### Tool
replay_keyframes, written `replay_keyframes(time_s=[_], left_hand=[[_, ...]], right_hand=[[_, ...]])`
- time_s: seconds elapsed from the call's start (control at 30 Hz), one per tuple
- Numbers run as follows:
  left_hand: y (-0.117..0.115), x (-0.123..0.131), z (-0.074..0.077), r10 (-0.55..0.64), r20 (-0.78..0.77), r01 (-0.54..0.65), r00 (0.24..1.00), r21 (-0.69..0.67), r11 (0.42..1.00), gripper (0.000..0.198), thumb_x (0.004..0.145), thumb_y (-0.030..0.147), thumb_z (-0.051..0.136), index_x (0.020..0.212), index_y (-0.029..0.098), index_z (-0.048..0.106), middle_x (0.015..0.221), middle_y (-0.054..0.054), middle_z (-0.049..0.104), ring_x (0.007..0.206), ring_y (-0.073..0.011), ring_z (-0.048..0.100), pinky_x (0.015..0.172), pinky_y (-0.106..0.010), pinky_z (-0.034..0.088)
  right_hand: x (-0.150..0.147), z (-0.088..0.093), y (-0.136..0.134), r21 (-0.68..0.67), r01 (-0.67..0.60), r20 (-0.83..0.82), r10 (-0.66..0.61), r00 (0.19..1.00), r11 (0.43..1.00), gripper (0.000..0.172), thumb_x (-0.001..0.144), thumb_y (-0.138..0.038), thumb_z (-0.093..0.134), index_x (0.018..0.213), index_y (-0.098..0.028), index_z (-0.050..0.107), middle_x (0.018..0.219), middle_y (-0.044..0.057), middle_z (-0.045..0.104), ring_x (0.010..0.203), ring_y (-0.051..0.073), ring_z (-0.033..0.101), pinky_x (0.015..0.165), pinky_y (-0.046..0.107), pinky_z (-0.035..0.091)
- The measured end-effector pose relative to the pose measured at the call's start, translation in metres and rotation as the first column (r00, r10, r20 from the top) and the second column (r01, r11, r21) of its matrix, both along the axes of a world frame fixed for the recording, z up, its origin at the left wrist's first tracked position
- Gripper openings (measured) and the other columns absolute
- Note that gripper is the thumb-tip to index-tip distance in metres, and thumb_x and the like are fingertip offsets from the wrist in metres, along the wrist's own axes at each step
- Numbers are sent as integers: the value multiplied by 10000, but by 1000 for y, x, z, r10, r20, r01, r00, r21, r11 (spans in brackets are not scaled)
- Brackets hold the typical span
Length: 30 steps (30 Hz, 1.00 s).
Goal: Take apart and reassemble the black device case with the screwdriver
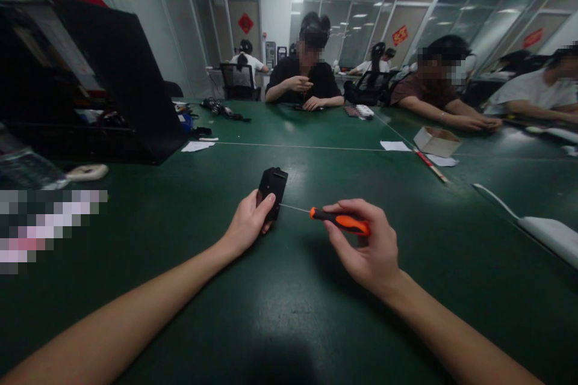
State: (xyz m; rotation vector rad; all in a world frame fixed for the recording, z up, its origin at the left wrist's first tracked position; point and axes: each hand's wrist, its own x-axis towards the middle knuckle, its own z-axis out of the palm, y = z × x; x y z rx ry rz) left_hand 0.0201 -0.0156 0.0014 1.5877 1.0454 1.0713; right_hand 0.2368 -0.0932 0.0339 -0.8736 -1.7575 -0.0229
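My left hand (248, 225) is closed around a small black box-shaped device (273, 187), holding it just above the green table (280, 313). My right hand (365, 246) grips the orange and black handle of a thin screwdriver (341, 221). Its metal shaft points left, and the tip reaches the right side of the black device.
A black open case (112, 84) stands at the left, with cables (221, 109) behind it. A small cardboard box (436, 141), paper slips and a red pen (431, 165) lie at the right. A white object (548, 234) rests at the far right. Several people sit across the table.
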Motion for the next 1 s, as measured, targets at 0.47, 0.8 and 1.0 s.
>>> replay_keyframes(time_s=[0.47,0.8,1.0], left_hand=[[-6,3,2,-50,-19,51,999,41,998,323,915,491,538,897,168,534,688,15,546,519,-108,487,485,-223,368],[-6,5,0,-27,-52,29,998,46,999,328,903,491,556,940,166,569,763,-19,613,586,-131,529,541,-238,392],[-5,4,-2,-22,-41,24,999,48,999,323,895,490,563,942,170,568,763,-18,615,575,-129,528,537,-239,392]], right_hand=[[0,5,1,68,37,-63,-33,997,997,422,802,-48,696,1154,-232,554,1001,49,677,883,198,694,737,346,591],[1,4,3,71,39,-19,-38,999,997,414,803,-51,696,1152,-222,554,986,59,687,876,190,691,736,333,589],[2,7,3,88,12,38,-16,999,996,373,822,-77,675,1137,-236,552,973,61,696,873,205,695,738,356,597]])
